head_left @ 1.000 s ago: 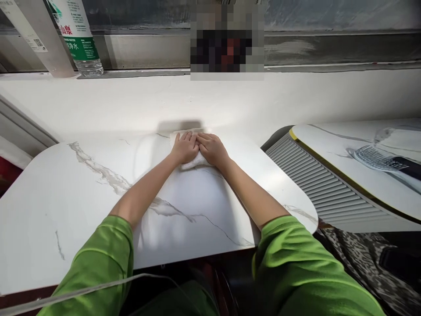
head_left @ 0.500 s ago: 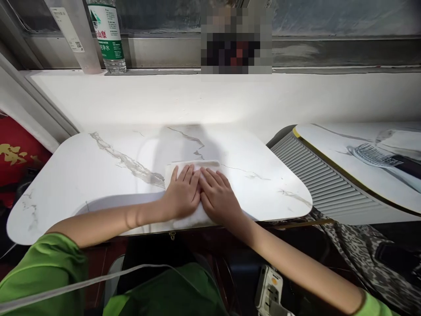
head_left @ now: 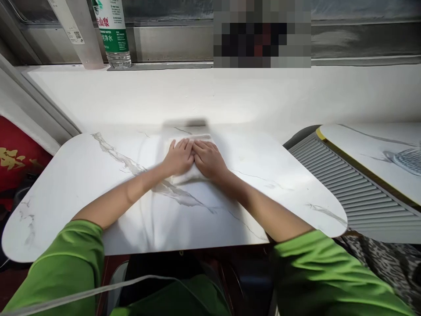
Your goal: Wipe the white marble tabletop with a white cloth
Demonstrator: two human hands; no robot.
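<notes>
Where the view begins, far left: red item (head_left: 19,149), gold-marked, cut off by the view's edge.
Sill (head_left: 161,66): pale bottle (head_left: 79,35), labelled; water bottle (head_left: 115,39), green label, just beside it on the right.
Left hand (head_left: 179,158): palm down, fingers extended, resting on the cloth (head_left: 187,176); no grip shows.
Cloth: white, on the table (head_left: 66,188), directly beneath the left hand and the right hand (head_left: 210,160), toward the wall (head_left: 158,92); neither hand nearer. Long axis: cannot be told, much of it being covered. Near edge: visible on the person's side of the palms.
Right hand: palm down, fingers extended, tips meeting the left hand's over the cloth; no grip shows.
Side table (head_left: 365,149): at right, gold-edged, ribbed flank; brush (head_left: 409,160) on top, partly out of view.
Change: half a second ago, cloth and hands lay by the table's near edge; now they lie close to the wall side, forearms stretched farther forward.
</notes>
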